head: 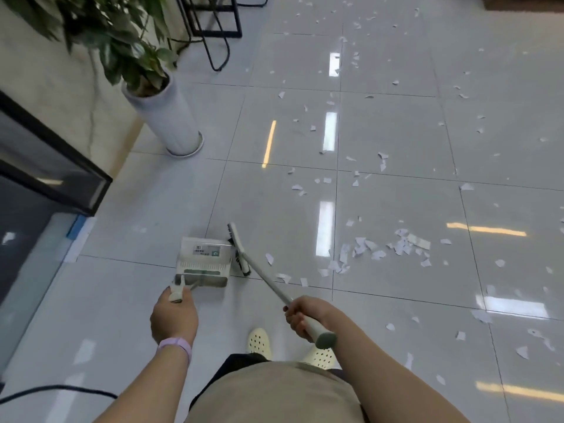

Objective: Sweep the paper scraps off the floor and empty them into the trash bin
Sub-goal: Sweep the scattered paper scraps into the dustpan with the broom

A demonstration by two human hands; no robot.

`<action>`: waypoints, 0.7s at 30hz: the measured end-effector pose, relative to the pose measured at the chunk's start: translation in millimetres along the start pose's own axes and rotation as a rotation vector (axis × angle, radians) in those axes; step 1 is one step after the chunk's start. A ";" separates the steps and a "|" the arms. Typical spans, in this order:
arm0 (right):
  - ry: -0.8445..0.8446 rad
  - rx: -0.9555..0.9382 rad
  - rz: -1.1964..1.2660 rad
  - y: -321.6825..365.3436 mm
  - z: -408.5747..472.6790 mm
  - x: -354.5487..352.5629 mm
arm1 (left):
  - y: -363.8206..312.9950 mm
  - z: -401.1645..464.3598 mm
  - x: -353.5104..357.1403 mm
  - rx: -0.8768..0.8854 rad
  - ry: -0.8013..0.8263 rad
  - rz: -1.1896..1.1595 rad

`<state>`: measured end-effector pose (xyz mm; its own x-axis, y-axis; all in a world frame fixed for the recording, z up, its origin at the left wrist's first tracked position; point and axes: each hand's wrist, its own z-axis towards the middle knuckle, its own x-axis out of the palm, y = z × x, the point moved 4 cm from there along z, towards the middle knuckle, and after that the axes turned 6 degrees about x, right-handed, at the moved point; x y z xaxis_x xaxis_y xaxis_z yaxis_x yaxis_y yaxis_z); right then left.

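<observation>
Left hand, lower centre: fingers curled round dustpan handle. Right hand: gripping broom, head just beside the pan. Paper scraps mostly unswept, strewn centre to upper right; trash bin not in view, so sweeping appears barely begun.

No text legible. The dustpan that my left hand holds carries a white sticker label on its top face, with dark print and a small green mark at its right end; all too blurred to read.
</observation>
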<state>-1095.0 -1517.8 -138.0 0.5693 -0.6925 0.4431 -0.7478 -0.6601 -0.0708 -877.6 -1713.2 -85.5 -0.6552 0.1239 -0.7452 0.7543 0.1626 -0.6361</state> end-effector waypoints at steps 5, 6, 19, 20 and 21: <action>0.020 0.064 0.265 -6.6 -3.2 -22.9 | 29.6 4.6 -6.2 -0.037 0.040 0.027; 0.020 0.059 0.342 -7.2 -10.9 -36.4 | 31.0 7.6 -3.5 -0.050 0.051 0.035; -0.223 -0.137 0.614 -0.1 -106.6 -185.4 | -62.7 -5.5 92.0 0.260 0.450 0.149; -0.264 -0.143 0.590 11.7 -109.6 -195.0 | -70.9 -8.8 101.5 0.276 0.465 0.155; -0.314 -0.142 0.557 24.5 -111.2 -204.4 | -80.0 -14.1 111.2 0.289 0.473 0.155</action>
<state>-1267.6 -1360.1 -130.9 0.1405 -0.9859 0.0909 -0.9852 -0.1483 -0.0863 -1011.4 -1698.6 -114.6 -0.4333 0.5599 -0.7062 0.7806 -0.1585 -0.6046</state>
